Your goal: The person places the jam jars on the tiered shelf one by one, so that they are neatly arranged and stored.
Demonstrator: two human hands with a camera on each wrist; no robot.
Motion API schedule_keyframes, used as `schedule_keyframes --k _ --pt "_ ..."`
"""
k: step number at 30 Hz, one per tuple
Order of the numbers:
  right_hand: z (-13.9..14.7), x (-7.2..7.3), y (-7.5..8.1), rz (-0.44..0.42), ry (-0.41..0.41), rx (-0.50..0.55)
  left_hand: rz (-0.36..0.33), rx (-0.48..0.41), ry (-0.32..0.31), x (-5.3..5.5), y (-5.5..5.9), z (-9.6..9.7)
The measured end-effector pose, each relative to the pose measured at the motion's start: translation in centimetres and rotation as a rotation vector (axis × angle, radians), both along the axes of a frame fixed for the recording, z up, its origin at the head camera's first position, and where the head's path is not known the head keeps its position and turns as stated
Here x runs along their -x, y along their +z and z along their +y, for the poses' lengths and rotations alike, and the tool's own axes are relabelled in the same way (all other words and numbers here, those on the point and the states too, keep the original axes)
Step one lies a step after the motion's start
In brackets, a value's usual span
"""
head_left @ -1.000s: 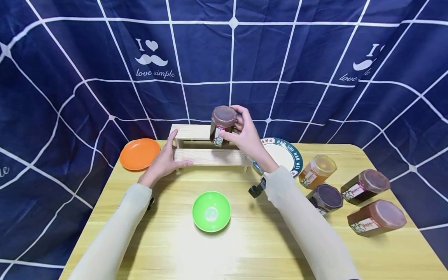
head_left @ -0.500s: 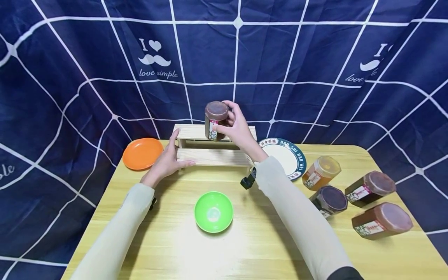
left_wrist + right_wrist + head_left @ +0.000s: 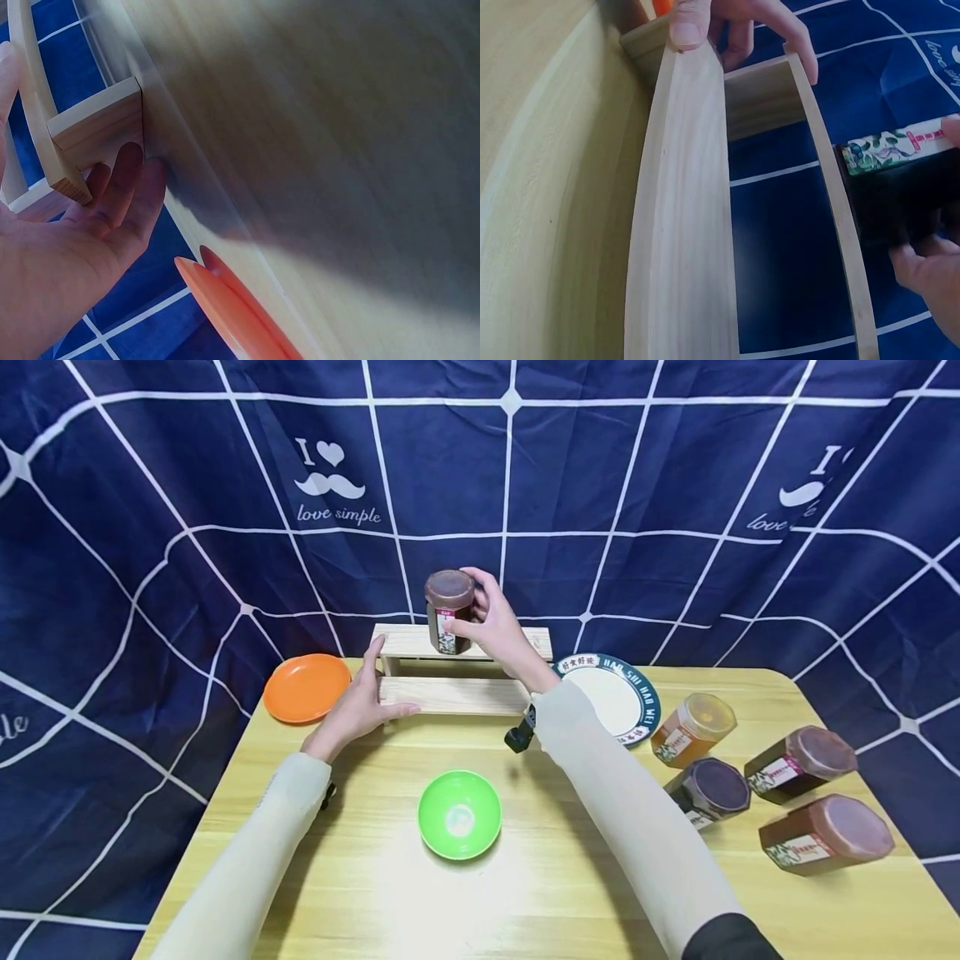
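The dark jar (image 3: pixel 448 610) has just moved left and a bit back along the wooden shelf (image 3: pixel 453 696). Now it is at the high board, near the middle of it. The right hand (image 3: pixel 491 620) has its thumb and fingers wrapped around the jar. The jar looks upright, but I can't tell if its bottom touches the board. The hand has not let go, so I think this bit of the job is not done.

The left hand (image 3: pixel 358 700) stays at the shelf's left end. Its thumb and fingers are spread wide, with the thumb on the low board and a finger up by the high board. It seems to keep the shelf from sliding.

The jar's label (image 3: pixel 881 152) has green leaves and red writing, too small to read. The labels on the yellow jar (image 3: pixel 696 729) and the red jar (image 3: pixel 832 835) are too small too. The big plate (image 3: pixel 641 693) says "HAO SHI HAO WEI" around its edge, with Chinese letters. The blue cloth (image 3: pixel 442 468) says "I", then a heart, a moustache and "love simple". On the right, a fold hides some of those words.
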State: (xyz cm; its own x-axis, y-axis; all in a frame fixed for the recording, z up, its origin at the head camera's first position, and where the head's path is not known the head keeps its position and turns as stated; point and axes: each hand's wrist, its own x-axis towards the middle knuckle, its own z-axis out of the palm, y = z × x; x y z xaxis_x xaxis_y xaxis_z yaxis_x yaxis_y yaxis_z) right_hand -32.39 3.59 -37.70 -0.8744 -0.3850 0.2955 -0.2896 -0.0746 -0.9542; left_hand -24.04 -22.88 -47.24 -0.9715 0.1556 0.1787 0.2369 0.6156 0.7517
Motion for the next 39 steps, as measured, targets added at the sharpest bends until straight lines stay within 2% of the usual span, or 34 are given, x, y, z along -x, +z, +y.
schedule_keyframes --k 1,2,4,7,8,11,12,14,16,20,23,24,28,30,31,39 --pt "0.0 0.1 0.0 -0.004 0.015 -0.001 0.001 0.003 0.002 -0.1 0.1 0.0" --pt "0.0 0.3 0.1 -0.011 0.030 0.000 0.010 0.004 -0.001 0.3 -0.4 -0.2" --pt "0.1 0.4 0.2 -0.019 0.055 -0.001 0.001 0.000 -0.009 -0.1 0.2 0.0" --pt "0.1 0.6 0.2 -0.040 0.085 0.010 0.002 -0.006 -0.016 0.2 0.0 -0.1" --pt "0.1 0.7 0.3 -0.045 0.091 0.013 0.006 0.001 -0.009 0.4 -0.4 -0.3" --pt "0.0 0.8 0.2 -0.059 0.102 0.024 0.007 0.005 0.001 0.4 -0.3 -0.2" --pt "0.0 0.8 0.2 -0.061 0.103 0.024 -0.001 0.003 0.006 0.1 0.1 0.0" --pt "0.0 0.8 0.2 -0.057 0.099 0.018 0.005 0.006 0.007 0.3 -0.3 -0.1" --pt "0.0 0.8 0.0 -0.052 0.094 0.005 -0.008 -0.007 -0.008 -0.2 0.4 0.1" --pt "0.1 0.9 -0.2 -0.036 0.079 -0.024 -0.005 -0.001 -0.011 -0.3 0.3 0.1" --pt "0.1 0.8 -0.4 -0.021 0.069 -0.034 -0.006 -0.008 -0.020 -0.7 0.8 0.3" --pt "0.1 0.7 -0.4 -0.018 0.066 -0.037 0.005 -0.005 -0.021 -0.4 0.4 0.2" --pt "0.2 0.2 -0.3 -0.020 0.050 -0.046 -0.009 -0.002 -0.022 -0.8 1.0 0.6" --pt "0.2 -0.1 -0.1 -0.029 0.041 -0.039 -0.018 0.004 -0.017 -0.9 1.2 0.7" --pt "0.2 -0.3 -0.1 -0.032 0.038 -0.032 -0.033 0.003 -0.014 -1.2 1.6 0.9" --pt "0.7 -1.3 0.6 -0.016 0.005 0.032 -0.053 0.021 -0.006 -1.2 1.9 0.9"
